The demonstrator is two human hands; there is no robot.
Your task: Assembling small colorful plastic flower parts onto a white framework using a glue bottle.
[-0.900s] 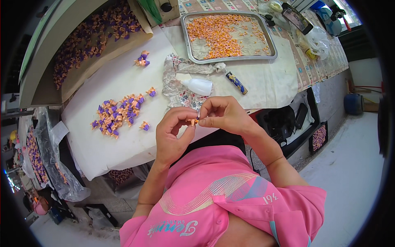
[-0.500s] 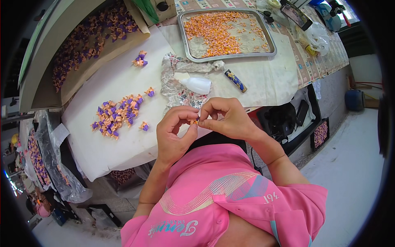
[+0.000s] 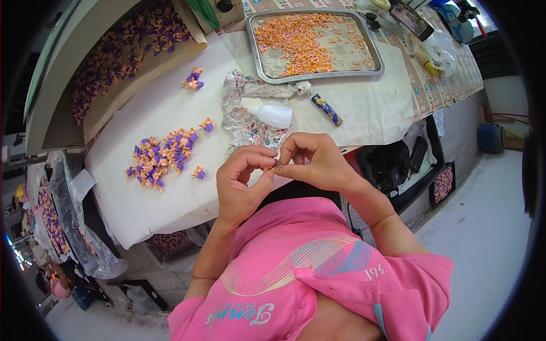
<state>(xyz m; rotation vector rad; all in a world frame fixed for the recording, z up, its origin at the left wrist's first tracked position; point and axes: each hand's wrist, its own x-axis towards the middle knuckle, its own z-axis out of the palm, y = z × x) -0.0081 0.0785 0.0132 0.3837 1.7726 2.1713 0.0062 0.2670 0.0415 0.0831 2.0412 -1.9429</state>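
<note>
My left hand [image 3: 242, 179] and my right hand [image 3: 318, 162] meet over the table's near edge, thumbs and forefingers pinched together. Between their fingertips is a small orange-and-purple plastic piece [image 3: 272, 168], mostly covered by the fingers. To the left on the white table sheet lies a loose pile of peach-and-purple plastic pieces [image 3: 163, 158], with single ones beside it. Just beyond my hands, a white squeeze bottle [image 3: 274, 116] rests on its side on a crumpled floral cloth [image 3: 236, 122]. A dark blue printed cylinder [image 3: 327, 109] lies right of the bottle.
A metal tray [image 3: 318, 78] of tiny orange-and-pink parts stands at the back. At the far left, an open-fronted box [image 3: 68, 122] holds many peach-and-purple pieces. A phone [image 3: 410, 21] on a holder and a plastic bag [image 3: 439, 54] are at the back right.
Both hands stay nearly in place, still pinching the small piece. My right hand's fingers have shifted very slightly; nothing on the table has been moved.
</note>
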